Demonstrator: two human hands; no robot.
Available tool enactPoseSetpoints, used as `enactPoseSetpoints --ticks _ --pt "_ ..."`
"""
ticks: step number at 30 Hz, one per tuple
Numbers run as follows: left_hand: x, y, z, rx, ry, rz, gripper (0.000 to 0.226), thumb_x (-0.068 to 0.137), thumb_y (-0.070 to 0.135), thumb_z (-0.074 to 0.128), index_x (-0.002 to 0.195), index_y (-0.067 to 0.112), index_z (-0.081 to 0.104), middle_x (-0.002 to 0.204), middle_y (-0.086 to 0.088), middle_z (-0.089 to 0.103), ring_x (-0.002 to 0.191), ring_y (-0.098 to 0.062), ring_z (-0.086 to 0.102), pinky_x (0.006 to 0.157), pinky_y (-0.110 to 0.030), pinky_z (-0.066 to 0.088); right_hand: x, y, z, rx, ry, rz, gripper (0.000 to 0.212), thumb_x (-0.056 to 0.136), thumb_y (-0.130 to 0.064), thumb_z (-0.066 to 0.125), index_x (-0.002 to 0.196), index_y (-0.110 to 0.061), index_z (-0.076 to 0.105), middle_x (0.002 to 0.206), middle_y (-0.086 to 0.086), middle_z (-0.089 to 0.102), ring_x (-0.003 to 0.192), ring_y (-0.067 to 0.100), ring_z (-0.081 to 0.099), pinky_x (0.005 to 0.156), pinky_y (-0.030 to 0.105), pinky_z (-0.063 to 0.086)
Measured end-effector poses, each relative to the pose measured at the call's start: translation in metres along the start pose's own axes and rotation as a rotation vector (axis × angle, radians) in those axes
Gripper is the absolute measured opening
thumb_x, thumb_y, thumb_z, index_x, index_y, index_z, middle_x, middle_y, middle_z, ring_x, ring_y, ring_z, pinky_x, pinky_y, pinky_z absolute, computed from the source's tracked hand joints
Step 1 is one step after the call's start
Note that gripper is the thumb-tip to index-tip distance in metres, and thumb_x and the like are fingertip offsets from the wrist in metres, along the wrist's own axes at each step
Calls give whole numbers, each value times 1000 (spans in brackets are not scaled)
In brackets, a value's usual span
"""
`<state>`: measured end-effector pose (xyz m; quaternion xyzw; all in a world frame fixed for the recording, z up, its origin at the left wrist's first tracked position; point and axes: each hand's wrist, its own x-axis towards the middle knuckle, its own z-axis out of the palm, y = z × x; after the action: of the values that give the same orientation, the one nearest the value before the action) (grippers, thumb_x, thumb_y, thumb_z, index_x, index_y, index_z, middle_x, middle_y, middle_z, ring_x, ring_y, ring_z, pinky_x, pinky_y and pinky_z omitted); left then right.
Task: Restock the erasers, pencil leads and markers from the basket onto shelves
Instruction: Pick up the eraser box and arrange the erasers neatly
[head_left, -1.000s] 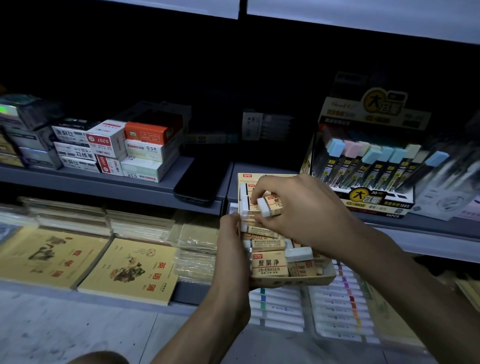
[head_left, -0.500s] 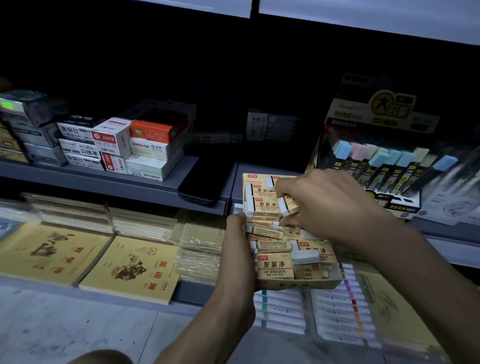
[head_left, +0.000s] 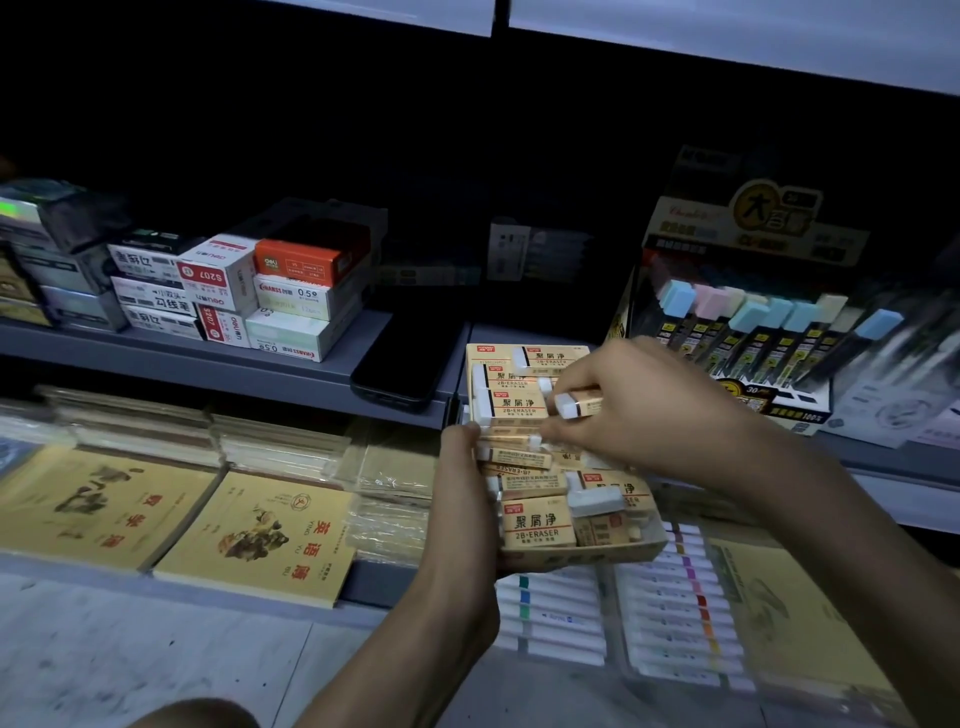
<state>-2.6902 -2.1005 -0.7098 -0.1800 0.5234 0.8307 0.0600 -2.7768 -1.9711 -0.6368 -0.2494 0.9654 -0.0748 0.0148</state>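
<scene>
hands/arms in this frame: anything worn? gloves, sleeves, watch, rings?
Nothing worn that shows. The left hand and right hand are bare, with no gloves. No rings, watch or wristbands are visible, though the light is dim. The left forearm and right forearm are bare to the frame edge, with no sleeve in view.

Dim, murky shelving, blurred right edge

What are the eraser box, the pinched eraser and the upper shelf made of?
Looks like: eraser box, thin cardboard, matte tan, folded low wall; pinched eraser, matte white block, probably rubber or vinyl, in a printed paper sleeve; upper shelf, likely painted sheet metal, smooth grey, thin straight edge.
</scene>
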Motion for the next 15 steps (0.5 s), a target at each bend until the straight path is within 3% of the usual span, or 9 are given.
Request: enactPoseSetpoints --ticks 2,6,11,13,15 --pt "1 0 0 3 4 4 55 104 53 28 113 20 71 94 -8 80 78 -25 78 64 -41 62 0 -4 5 0 -42 13 21 89 -48 72 86 -27 73 76 -13 67 70 9 60 60 30 44" --pt "1 1 0 -5 9 0 54 105 51 27 113 22 71 95 -8 81 76 -23 78 60 -38 62 3 -11 12 9 -62 67 25 89 -38 71 95 -14 76 89 0 73 76 17 65 73 40 59" --pt "-1 2 -1 -14 0 13 55 106 51 26 109 17 70 88 -7 80 71 -21 77 49 -30 56 -3 -7 -11 148 -154 98 23 91 -46 69 105 -27 70 95 -11 69 85 9 66 78 34 57" --pt "-2 3 -2 -15 -2 11 54 107 50 26 105 18 70 86 -6 80 70 -21 77 48 -30 56 -10 0 -27 189 -188 140 28 90 -48 64 112 -31 56 102 -6 66 90 13 64 78 39 55" --pt "-2 3 -3 -7 0 12 55 107 50 26 101 18 70 84 -6 80 70 -21 78 48 -30 56 -16 6 -37 232 -215 167 26 92 -50 57 109 -31 50 97 -2 62 80 16 56 68 39 44"
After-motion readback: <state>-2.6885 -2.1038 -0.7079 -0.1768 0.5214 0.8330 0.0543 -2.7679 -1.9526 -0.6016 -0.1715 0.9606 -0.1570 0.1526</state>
